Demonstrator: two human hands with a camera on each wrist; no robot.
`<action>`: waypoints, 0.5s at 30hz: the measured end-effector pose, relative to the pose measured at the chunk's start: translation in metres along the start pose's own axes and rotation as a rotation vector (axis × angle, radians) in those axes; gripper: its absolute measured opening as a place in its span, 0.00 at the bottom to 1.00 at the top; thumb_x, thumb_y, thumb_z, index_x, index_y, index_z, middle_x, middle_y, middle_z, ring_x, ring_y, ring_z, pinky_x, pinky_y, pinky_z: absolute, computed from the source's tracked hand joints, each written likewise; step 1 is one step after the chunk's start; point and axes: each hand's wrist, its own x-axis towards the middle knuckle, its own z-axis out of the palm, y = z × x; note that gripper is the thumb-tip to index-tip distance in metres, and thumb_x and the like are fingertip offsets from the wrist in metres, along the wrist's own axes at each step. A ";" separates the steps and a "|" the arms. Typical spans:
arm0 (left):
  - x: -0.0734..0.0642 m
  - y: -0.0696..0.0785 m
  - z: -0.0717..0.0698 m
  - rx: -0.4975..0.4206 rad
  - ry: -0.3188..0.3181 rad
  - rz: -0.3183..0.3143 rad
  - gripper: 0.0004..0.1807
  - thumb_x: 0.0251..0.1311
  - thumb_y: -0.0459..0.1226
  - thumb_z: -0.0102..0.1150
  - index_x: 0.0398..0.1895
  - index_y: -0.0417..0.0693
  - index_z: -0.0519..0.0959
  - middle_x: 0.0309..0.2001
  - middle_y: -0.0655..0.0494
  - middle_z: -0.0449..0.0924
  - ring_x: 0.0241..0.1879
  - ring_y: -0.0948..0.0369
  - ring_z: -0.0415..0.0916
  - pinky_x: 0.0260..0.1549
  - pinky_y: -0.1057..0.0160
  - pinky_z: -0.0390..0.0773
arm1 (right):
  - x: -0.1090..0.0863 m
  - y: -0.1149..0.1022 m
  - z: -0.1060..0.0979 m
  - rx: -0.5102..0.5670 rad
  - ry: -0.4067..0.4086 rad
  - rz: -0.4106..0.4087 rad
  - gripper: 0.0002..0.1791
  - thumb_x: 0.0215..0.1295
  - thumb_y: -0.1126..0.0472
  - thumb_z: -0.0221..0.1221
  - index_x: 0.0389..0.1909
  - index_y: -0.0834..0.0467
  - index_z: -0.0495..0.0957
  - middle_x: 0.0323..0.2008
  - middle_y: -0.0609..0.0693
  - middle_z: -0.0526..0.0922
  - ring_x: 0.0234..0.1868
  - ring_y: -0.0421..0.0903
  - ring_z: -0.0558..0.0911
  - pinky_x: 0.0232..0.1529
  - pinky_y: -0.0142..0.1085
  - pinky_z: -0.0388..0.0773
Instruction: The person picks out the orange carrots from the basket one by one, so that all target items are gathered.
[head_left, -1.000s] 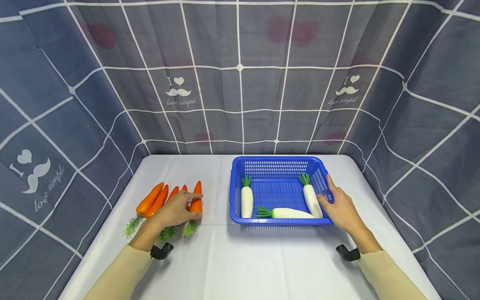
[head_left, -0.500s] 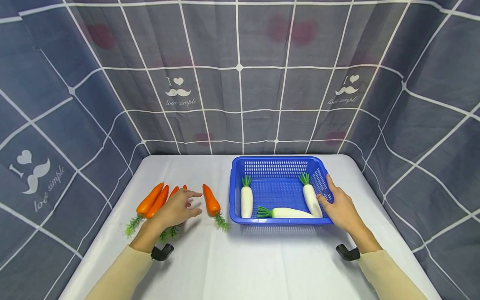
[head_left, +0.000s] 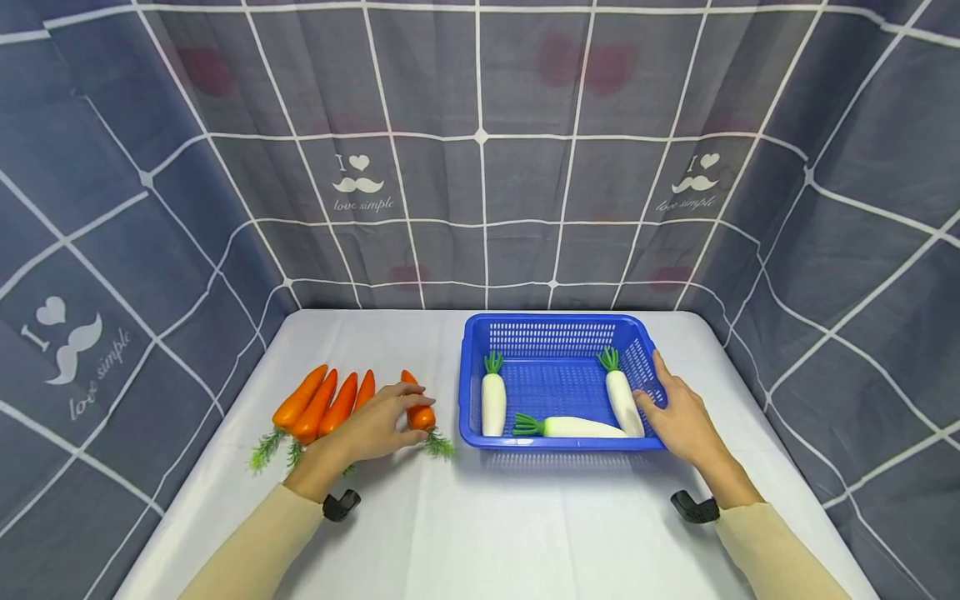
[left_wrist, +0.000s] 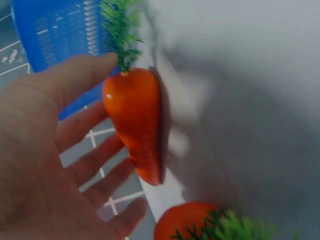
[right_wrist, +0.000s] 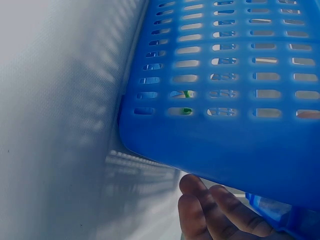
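Observation:
My left hand (head_left: 380, 423) reaches over a single orange carrot (head_left: 422, 417) lying apart from the others, left of the blue plastic basket (head_left: 555, 443). In the left wrist view, the thumb lies by the base of its green leaves (left_wrist: 121, 32) and the fingers stretch along its far side. Whether they touch the carrot is unclear. My right hand (head_left: 682, 417) holds the basket's right side, thumb over the rim and fingers outside. Inside lie three white radishes with green tops: one at the left (head_left: 493, 404), one along the front (head_left: 581, 427), one at the right (head_left: 624, 400).
Several more carrots (head_left: 311, 408) lie side by side on the left of the white tablecloth (head_left: 480, 517), partly behind my left hand. Grey checked curtains (head_left: 525, 179) enclose the back and both sides.
The single carrot first moved right and turned, away from the left hand's fingers. Then the left hand followed it rightward and now covers part of it. The right hand and basket stay put.

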 end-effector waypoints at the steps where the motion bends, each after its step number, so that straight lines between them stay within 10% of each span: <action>1: 0.001 -0.002 0.001 0.007 -0.006 -0.002 0.32 0.74 0.47 0.79 0.78 0.49 0.85 0.83 0.40 0.77 0.83 0.35 0.74 0.82 0.29 0.75 | 0.000 0.000 0.000 0.001 -0.001 0.001 0.50 0.91 0.47 0.56 0.97 0.59 0.40 0.80 0.83 0.70 0.82 0.85 0.70 0.82 0.80 0.66; 15: -0.010 -0.027 -0.008 0.086 0.010 0.069 0.27 0.73 0.47 0.81 0.71 0.50 0.90 0.79 0.42 0.82 0.81 0.35 0.75 0.82 0.28 0.75 | 0.002 0.000 0.001 0.003 -0.001 0.007 0.50 0.91 0.45 0.56 0.98 0.58 0.40 0.81 0.82 0.69 0.83 0.84 0.69 0.83 0.80 0.65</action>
